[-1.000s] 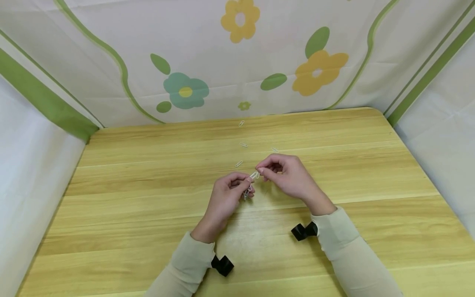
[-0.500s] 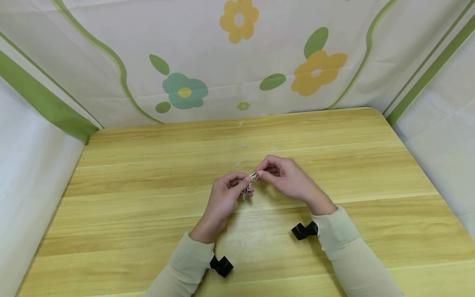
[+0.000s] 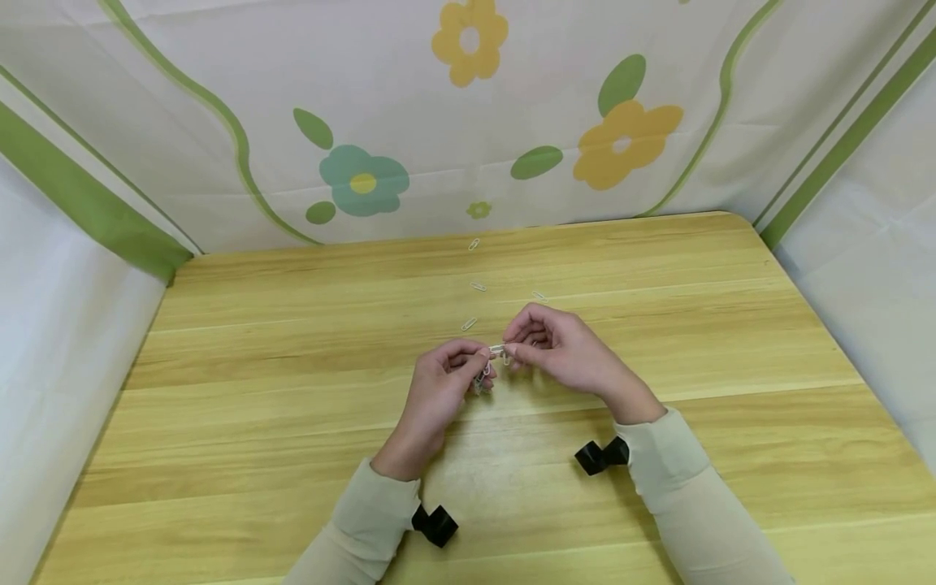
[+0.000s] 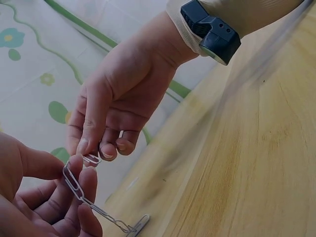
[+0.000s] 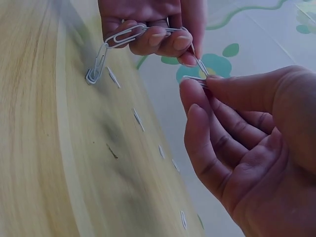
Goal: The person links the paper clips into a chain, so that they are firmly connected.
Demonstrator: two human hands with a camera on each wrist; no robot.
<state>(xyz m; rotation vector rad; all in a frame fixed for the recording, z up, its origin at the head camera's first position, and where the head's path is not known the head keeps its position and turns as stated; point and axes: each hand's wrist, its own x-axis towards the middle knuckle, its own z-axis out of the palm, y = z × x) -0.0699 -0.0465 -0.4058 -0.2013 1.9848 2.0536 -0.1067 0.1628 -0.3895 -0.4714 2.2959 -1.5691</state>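
Note:
In the head view, my left hand (image 3: 444, 386) and right hand (image 3: 559, 349) meet over the middle of the table. My left thumb and fingers pinch the end of a chain of linked white paperclips (image 5: 126, 35), whose loose end hangs down past the fingers. Between thumb and forefinger, my right hand pinches another paperclip (image 5: 194, 79), mostly covered by the fingertips. It meets the chain's end clip (image 5: 202, 67) right at those fingertips; I cannot tell whether the two are linked.
Loose white paperclips lie on the wooden table (image 3: 256, 390) beyond the hands: one near the back edge (image 3: 474, 244), one in the middle (image 3: 478, 286), one nearer (image 3: 469, 323) and one to the right (image 3: 539, 296). A flowered curtain (image 3: 439, 122) stands behind the table.
The end clip between my hands has turned from slanted to nearly level. My right fingertips have shifted slightly down, and another clip now dangles beside them.

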